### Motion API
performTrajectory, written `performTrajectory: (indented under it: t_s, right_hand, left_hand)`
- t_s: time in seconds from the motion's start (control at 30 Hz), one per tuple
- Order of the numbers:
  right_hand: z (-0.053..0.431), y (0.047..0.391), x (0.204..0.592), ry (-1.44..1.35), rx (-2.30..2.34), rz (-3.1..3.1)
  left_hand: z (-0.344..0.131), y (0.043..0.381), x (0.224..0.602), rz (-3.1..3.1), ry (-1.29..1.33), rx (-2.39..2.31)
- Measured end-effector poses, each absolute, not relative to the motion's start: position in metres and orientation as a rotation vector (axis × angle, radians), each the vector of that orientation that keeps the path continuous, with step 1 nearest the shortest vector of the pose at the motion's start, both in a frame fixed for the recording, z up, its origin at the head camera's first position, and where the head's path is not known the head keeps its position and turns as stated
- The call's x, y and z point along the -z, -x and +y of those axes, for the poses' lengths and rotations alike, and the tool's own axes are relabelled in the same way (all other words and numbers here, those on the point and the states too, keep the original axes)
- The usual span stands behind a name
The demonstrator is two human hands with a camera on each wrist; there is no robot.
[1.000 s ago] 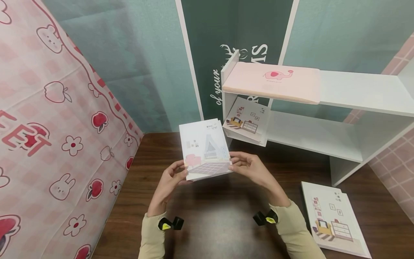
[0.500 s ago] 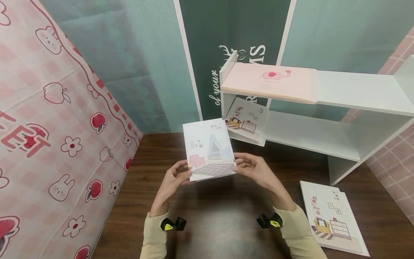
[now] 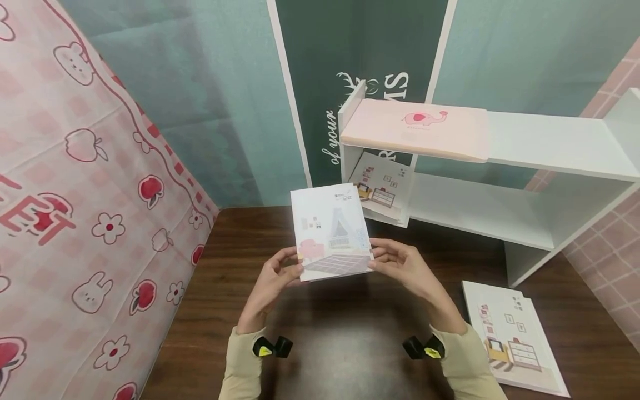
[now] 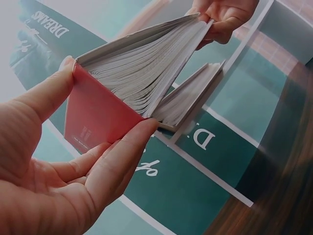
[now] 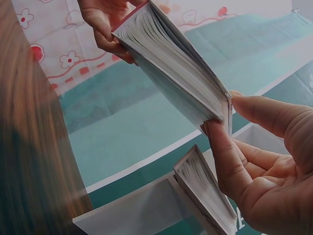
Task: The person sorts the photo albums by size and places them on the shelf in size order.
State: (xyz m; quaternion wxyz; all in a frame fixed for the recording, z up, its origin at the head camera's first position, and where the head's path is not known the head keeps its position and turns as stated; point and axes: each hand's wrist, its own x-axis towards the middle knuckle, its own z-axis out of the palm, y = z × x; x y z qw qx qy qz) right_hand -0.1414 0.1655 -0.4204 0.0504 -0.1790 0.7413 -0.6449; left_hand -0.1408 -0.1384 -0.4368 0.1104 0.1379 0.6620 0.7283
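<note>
The left hand (image 3: 270,282) and right hand (image 3: 404,269) pinch the book (image 3: 331,233) at 8 and 4 o'clock above the worktop (image 3: 330,328), likely for steadiness. At 2 o'clock, a 2nd book (image 3: 384,191) tilts, apparently propped by the shelf (image 3: 545,139).

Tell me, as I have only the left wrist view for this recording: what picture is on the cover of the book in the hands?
Observer: In the head view, the held book shows a pale tent and a pink shape above a checked floor on its upward cover.

Reviewer: Is any book lying on the table?

Observer: Yes. The head view shows another book lying on the wooden table, beside the person's right sleeve.
</note>
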Motion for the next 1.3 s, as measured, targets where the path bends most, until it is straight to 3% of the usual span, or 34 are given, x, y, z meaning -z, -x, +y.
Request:
performTrajectory:
  t_s: [1.3]
  right_hand:
    - [0.195,0.125,0.425,0.476,1.989,2.375]
  left_hand:
    - [-0.108,0.148,0.439,1.935,-0.484,-2.082]
